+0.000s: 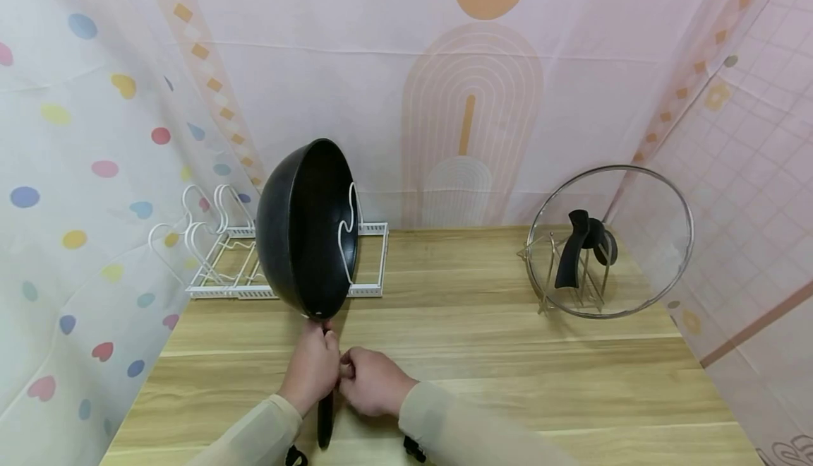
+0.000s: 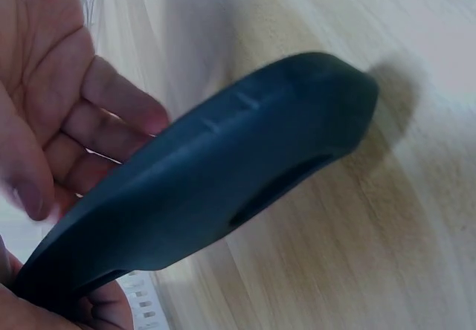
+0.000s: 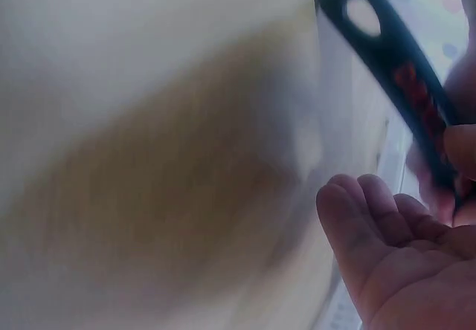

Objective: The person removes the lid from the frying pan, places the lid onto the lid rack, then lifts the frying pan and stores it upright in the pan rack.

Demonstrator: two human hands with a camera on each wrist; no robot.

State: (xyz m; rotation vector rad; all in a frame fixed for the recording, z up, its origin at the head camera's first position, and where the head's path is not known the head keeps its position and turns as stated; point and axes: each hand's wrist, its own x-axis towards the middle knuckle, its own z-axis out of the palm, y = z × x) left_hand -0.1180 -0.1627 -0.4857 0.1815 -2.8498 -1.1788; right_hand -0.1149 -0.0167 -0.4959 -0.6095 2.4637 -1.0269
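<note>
A black wok point(image 1: 305, 226) stands on its side between the wires of a white rack point(image 1: 375, 289), its hollow facing right and its handle point(image 1: 325, 423) pointing toward me. My left hand point(image 1: 310, 363) grips that handle close to the wok's body. Beside the handle is my right hand point(image 1: 375, 381); its palm and loosely bent fingers point(image 3: 353, 218) show in the right wrist view, holding nothing. Whether those fingertips touch the handle I cannot tell. The handle's free end, with a hanging hole, shows in the right wrist view.
Toward the right, a glass lid point(image 1: 689, 240) with a metal rim and black handle point(image 1: 571, 251) leans upright in a small wire stand point(image 1: 603, 289). Empty white wire loops point(image 1: 190, 240) rise left of the wok. Patterned curtains point(image 1: 356, 85) enclose the wooden table point(image 1: 483, 339).
</note>
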